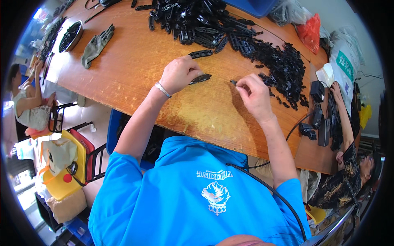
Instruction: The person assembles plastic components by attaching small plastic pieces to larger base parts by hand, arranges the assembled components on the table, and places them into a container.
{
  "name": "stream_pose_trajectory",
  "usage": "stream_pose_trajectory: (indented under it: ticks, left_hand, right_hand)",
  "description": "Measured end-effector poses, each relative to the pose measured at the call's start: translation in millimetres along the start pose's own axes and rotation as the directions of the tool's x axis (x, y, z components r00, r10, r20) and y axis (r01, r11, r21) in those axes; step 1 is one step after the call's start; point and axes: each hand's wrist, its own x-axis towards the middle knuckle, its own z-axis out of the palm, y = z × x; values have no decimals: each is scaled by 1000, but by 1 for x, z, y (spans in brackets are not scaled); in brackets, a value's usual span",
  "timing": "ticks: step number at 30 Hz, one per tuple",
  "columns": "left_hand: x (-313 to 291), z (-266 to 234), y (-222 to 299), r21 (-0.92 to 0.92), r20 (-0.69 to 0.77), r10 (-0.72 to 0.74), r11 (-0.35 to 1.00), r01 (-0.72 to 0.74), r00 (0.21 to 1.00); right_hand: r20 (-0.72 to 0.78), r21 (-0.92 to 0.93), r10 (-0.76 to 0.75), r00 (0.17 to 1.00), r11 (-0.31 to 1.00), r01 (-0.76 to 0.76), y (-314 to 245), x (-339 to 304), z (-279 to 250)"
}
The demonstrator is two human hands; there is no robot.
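My left hand (pixel 177 75) is closed on a long black plastic part (pixel 200 79), which sticks out to the right of the thumb just above the wooden table (pixel 164 110). A similar long black part (pixel 201 53) lies on the wood right beyond that hand. To the right, apart from the first, my right hand (pixel 255 95) pinches a small dark piece (pixel 233 83) between thumb and fingertips. A heap of small black plastic pieces (pixel 285 69) spreads beside and behind my right hand. Farther back rises a pile of long black plastic parts (pixel 197 22).
On the left lie a grey-green glove (pixel 97 46) and a bowl (pixel 77 39) of black parts. A blue bin (pixel 256 7) and red bag (pixel 309 33) stand at the back. Black boxes (pixel 324 132) and a co-worker's arm (pixel 344 115) are at right; another person (pixel 28 96) sits left.
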Motion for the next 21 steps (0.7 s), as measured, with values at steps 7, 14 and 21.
stream_pose_trajectory:
  ticks: [7, 14, 21]
  left_hand:
    - [-36, -3, 19, 49, -188, -24, 998, 34, 982]
    - [-44, 4, 14, 138, -239, 13, 990, 20, 971]
    - [-45, -3, 16, 169, -244, 23, 985, 19, 970]
  right_hand:
    - [-4, 89, -138, 990, 986, 138, -26, 21, 45]
    - [-7, 92, -198, 980, 976, 198, -24, 33, 66]
    - [61, 120, -181, 982, 978, 173, -20, 34, 63]
